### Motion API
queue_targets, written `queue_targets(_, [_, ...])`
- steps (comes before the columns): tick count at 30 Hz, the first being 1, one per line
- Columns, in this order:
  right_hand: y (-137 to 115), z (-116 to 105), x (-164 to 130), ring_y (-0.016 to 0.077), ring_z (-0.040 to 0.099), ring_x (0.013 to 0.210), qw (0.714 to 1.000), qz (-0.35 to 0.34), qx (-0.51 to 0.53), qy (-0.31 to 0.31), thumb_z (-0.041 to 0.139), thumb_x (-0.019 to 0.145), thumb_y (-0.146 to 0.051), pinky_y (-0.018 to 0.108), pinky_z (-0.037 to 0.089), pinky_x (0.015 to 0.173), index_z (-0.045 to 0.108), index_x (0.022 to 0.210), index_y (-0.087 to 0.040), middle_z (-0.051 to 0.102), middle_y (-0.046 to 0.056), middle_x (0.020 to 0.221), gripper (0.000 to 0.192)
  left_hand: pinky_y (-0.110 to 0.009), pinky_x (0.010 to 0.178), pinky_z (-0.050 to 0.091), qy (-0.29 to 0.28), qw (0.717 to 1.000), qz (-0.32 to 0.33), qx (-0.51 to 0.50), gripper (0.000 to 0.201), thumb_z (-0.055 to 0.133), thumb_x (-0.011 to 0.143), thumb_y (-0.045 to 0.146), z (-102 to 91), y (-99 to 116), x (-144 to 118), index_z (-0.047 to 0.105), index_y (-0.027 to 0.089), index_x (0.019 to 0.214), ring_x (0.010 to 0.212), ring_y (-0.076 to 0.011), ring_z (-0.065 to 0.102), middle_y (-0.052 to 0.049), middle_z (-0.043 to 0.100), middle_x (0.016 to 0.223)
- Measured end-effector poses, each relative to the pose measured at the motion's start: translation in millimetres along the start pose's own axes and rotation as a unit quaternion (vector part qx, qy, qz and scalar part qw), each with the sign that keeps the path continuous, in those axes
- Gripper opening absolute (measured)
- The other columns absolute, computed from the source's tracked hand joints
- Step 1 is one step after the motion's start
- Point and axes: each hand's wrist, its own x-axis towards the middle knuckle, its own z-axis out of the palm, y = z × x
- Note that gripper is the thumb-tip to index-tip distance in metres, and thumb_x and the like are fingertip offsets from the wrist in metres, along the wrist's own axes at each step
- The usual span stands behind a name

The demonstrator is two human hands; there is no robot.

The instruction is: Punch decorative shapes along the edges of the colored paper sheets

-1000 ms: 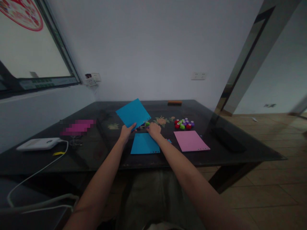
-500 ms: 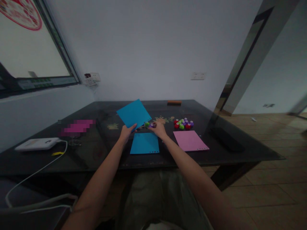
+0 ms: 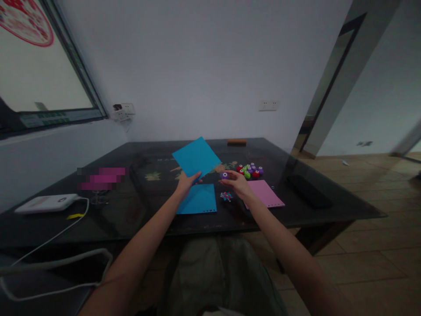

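My left hand [image 3: 188,183] grips a bright blue sheet [image 3: 197,157] by its lower edge, holding it tilted above the table. Pinched in the fingertips of my right hand [image 3: 236,182] is a small purple ball with an eye on it [image 3: 224,175]. A second blue sheet [image 3: 199,201] with small holes along its near edge lies flat below my left hand. To the right, a pink sheet [image 3: 265,194] is partly covered by my right wrist. Beyond it sits a cluster of red, green and purple eyed balls [image 3: 251,170]. A small spiky multicoloured piece [image 3: 226,196] lies under my right hand.
The dark table [image 3: 148,215] meets the wall. A white device with a cable [image 3: 48,203] and a blurred pink item [image 3: 103,179] are at left. A black flat object [image 3: 309,191] lies right; an orange-brown bar [image 3: 237,142] lies at the back.
My right hand has moved right with the purple ball, away from the blue sheet. The raised sheet has shifted slightly right. The spiky piece now shows; the green ball near my fingers no longer does.
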Motion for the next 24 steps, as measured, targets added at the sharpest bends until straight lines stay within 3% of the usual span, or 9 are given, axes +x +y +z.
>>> queue_targets(4, [2.2,-4.9,-1.9,0.0155,0.066,0.076,0.998,0.015,0.059,0.008,0.081,0.054,-0.023,0.035,0.053,0.085,0.066,0.092,-0.015,0.069,0.004,0.082,0.042,-0.022,0.050,0.046,-0.025,0.999,0.028,-0.024,0.039,0.073,0.064,0.040,32.5,-1.0,-8.7,0.064,0.013,0.091,0.062,-0.0163,0.065,-0.012,0.071,0.086])
queue_targets(7, [7.7,-4.3,-1.9,0.0156,0.066,0.077,0.997,0.020,0.067,0.012,0.080,0.057,-0.025,0.034,0.054,0.083,0.066,0.091,-0.016,0.069,0.004,0.081,0.037,-0.026,0.053,0.048,-0.014,1.000,0.021,-0.018,0.037,0.072,0.065,0.043,44.7,-8.3,-16.3,0.064,0.014,0.087,0.064,-0.0190,0.066,-0.012,0.071,0.085])
queue_targets(12, [14.7,-1.3,-0.1,0.0152,0.066,0.070,0.998,0.011,0.045,0.037,0.080,0.056,-0.024,0.032,0.054,0.077,0.063,0.095,-0.017,0.069,0.003,0.079,0.043,-0.030,0.055,0.049,-0.001,0.999,0.039,0.021,0.034,0.072,0.066,0.043,43.0,-13.6,-24.1,0.063,0.015,0.084,0.066,-0.0228,0.067,-0.012,0.071,0.082])
queue_targets(16, [17.2,2.3,-0.3,0.0162,0.067,0.075,0.998,0.009,0.035,0.047,0.080,0.052,-0.023,0.031,0.052,0.078,0.062,0.085,-0.016,0.069,0.005,0.083,0.039,-0.030,0.054,0.049,0.005,0.999,0.038,0.034,0.033,0.071,0.067,0.041,42.1,-11.4,-24.2,0.064,0.014,0.084,0.070,-0.0254,0.068,-0.014,0.071,0.086])
queue_targets(24, [15.7,4.6,-3.5,0.0194,0.067,0.083,0.999,-0.011,0.029,0.033,0.081,0.051,-0.028,0.033,0.051,0.081,0.062,0.091,-0.016,0.070,0.005,0.086,0.046,-0.031,0.053,0.049,-0.003,0.998,0.061,0.031,0.035,0.073,0.067,0.034,42.1,-12.1,-21.4,0.062,0.014,0.094,0.069,-0.0268,0.069,-0.014,0.071,0.091])
